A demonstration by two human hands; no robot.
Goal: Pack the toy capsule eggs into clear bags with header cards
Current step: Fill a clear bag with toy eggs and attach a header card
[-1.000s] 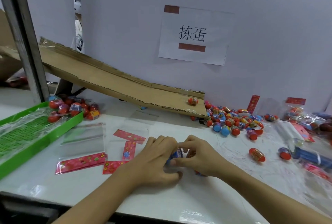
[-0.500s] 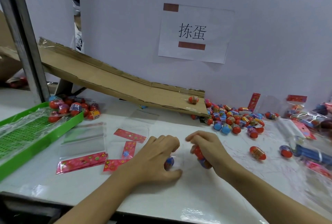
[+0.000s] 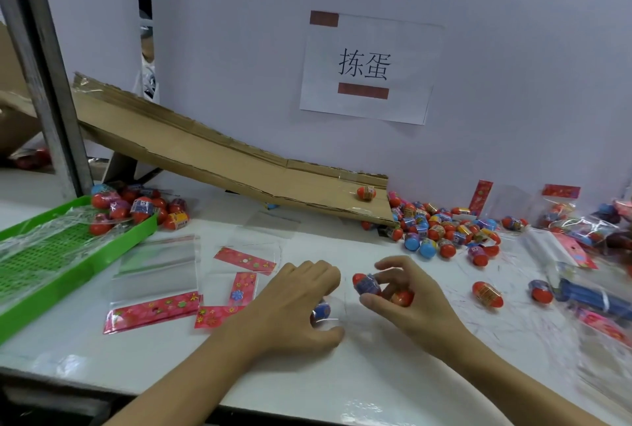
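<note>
The right hand [image 3: 407,292] has drawn a little away from the left since a moment ago, and now shows a red and blue plastic capsule egg [image 3: 366,283] pinched at its fingertips, with a second red egg [image 3: 403,297] tucked behind in the same grip. The left hand [image 3: 297,302] rests curled on the white tabletop [image 3: 376,374], grasping a small clear plastic bag [image 3: 333,318] whose mouth faces right; a blue capsule egg [image 3: 321,309] already sits inside, under the fingers.

To my eye the step is feeding the next egg in. It would go best if the left fingers held the thin film's mouth spread wide, and the right hand pushed the egg in narrow end first, one at a time. Loose eggs [image 3: 441,230] lie heaped far right, below the sloping brown cardboard chute [image 3: 212,158]; empty bags with red flowered header cards [image 3: 154,311] wait near left.
</note>
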